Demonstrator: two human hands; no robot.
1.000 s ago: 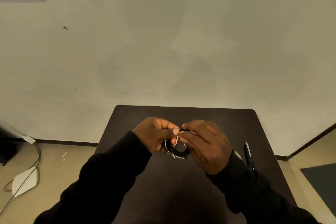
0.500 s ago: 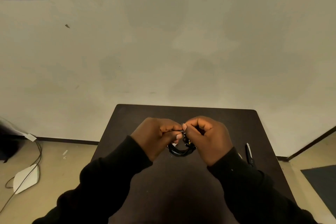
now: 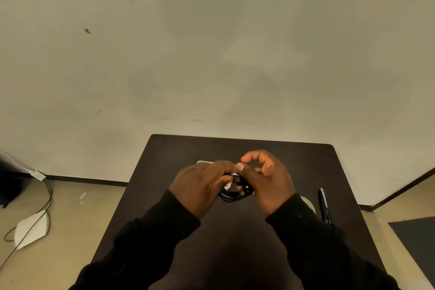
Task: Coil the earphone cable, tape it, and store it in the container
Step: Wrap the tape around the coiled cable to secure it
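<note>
A coiled black earphone cable [image 3: 235,192] hangs between both hands, just above the dark table [image 3: 235,242]. My left hand [image 3: 202,186] grips the coil's left side. My right hand [image 3: 268,181] holds its right side, thumb pressing on a shiny strip of clear tape at the coil's top; the forefinger is raised and curled. A small yellow mark shows on the cable by the right palm. A pale object [image 3: 204,162], partly hidden, peeks out behind my left hand.
Black scissors [image 3: 324,205] lie near the table's right edge. A pale round thing [image 3: 308,203] shows beside my right wrist. The wall stands close behind the table. On the floor at left lie a white device [image 3: 31,228] and cables.
Both hands have turned the coil and shifted slightly away from me. My right forefinger has lifted off, and the thumb now presses on the tape. A pale object has come into view behind my left hand.
</note>
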